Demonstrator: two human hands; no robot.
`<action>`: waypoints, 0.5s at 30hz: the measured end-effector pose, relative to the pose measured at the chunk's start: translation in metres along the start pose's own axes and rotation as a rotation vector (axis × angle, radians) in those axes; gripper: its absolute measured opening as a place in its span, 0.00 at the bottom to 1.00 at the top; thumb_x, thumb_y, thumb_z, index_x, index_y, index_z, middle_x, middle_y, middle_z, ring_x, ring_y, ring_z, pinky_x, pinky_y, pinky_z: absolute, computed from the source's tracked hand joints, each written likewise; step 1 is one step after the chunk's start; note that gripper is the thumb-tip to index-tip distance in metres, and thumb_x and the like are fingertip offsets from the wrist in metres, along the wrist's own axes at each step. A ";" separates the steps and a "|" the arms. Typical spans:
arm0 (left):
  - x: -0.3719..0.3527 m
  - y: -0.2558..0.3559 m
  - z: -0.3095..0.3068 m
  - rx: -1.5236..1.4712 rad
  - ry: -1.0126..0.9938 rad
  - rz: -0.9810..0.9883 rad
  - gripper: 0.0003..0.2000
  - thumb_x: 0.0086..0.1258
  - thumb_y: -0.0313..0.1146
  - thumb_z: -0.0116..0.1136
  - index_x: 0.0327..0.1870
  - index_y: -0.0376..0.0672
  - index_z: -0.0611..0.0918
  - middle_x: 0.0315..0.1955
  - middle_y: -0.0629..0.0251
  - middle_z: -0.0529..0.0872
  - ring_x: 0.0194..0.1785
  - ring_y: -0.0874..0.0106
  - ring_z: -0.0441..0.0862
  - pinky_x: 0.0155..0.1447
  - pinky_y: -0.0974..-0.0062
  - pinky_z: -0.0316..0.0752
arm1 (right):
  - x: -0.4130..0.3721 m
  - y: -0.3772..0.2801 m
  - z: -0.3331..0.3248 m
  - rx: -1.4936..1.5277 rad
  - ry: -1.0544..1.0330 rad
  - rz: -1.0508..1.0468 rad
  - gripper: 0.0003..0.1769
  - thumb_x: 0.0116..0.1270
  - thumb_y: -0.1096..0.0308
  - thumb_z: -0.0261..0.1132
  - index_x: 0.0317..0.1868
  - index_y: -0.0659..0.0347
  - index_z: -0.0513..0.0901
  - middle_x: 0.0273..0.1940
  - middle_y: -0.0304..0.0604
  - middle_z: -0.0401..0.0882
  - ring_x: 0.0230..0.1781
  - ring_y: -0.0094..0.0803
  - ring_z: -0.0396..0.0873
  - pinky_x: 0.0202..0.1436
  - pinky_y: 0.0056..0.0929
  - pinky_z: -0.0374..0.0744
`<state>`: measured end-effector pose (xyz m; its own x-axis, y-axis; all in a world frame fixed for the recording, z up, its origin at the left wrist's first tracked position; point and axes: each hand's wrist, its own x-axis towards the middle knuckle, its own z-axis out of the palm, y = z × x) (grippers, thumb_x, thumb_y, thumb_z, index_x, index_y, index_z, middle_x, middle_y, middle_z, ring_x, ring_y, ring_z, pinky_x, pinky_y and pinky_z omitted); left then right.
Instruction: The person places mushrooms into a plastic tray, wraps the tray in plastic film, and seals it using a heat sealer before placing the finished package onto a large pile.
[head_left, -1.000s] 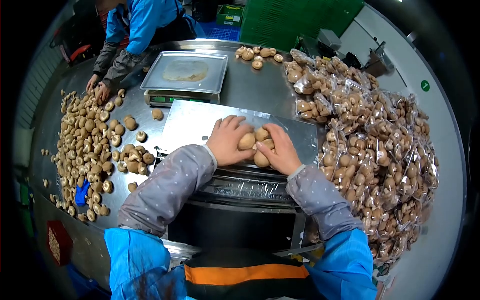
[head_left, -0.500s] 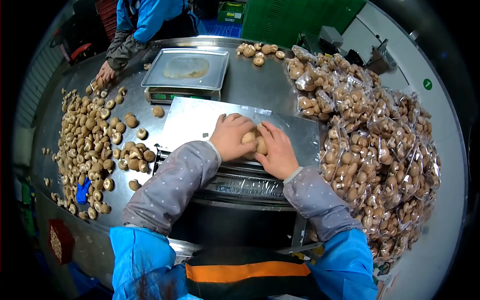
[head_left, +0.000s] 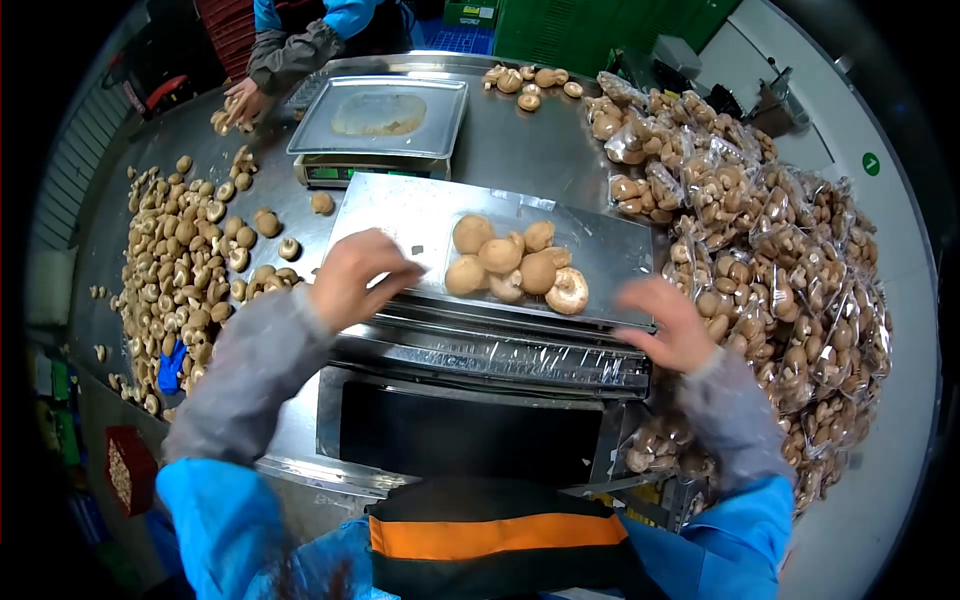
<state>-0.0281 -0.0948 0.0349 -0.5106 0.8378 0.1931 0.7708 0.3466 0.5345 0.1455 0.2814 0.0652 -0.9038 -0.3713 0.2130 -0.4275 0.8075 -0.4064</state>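
Several brown mushrooms (head_left: 500, 257) lie in a loose cluster on the sloping metal plate (head_left: 385, 215), one with its pale underside up. My left hand (head_left: 360, 277) is left of them, fingers bent and thumb a little apart, with nothing visible between them. To the right of the cluster, my right hand (head_left: 668, 322) is slightly blurred, its thumb and fingers spread and apparently empty. Neither hand touches the mushrooms. Below the plate's front edge runs a metal roller part with shiny clear film (head_left: 500, 360).
A scale with a metal tray (head_left: 380, 118) stands behind the plate. Loose mushrooms (head_left: 170, 260) and a blue item (head_left: 172, 368) are at left. Bagged mushrooms (head_left: 780, 270) are piled at right. Another person's hand (head_left: 245, 102) holds mushrooms at the upper left.
Both my hands have let go of the mushrooms and moved apart, left and right, uncovering the cluster. The other person's hand has moved up and right, lifting mushrooms.
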 end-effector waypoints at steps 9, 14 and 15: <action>-0.038 0.006 0.041 0.405 -0.104 0.243 0.19 0.62 0.36 0.59 0.56 0.62 0.80 0.24 0.72 0.76 0.34 0.70 0.73 0.43 0.71 0.68 | -0.071 -0.001 0.054 0.064 0.042 0.195 0.14 0.53 0.79 0.64 0.40 0.55 0.84 0.35 0.40 0.75 0.35 0.35 0.77 0.36 0.29 0.76; -0.071 0.011 0.003 -0.777 -0.272 -0.529 0.12 0.69 0.33 0.55 0.48 0.39 0.83 0.17 0.66 0.79 0.22 0.70 0.75 0.28 0.71 0.69 | -0.093 -0.020 0.013 0.963 -0.033 0.657 0.05 0.67 0.73 0.59 0.34 0.66 0.75 0.40 0.44 0.78 0.37 0.35 0.82 0.39 0.25 0.79; -0.073 0.012 -0.009 -0.892 -0.152 -0.508 0.12 0.70 0.34 0.54 0.44 0.35 0.83 0.16 0.66 0.78 0.21 0.70 0.76 0.28 0.72 0.71 | -0.089 -0.025 -0.008 1.056 0.020 0.667 0.06 0.70 0.71 0.56 0.35 0.65 0.73 0.42 0.47 0.78 0.38 0.38 0.83 0.40 0.25 0.80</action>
<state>0.0150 -0.1550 0.0346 -0.5956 0.7461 -0.2976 -0.1156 0.2871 0.9509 0.2368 0.2982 0.0629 -0.9540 -0.0171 -0.2993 0.2975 0.0695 -0.9522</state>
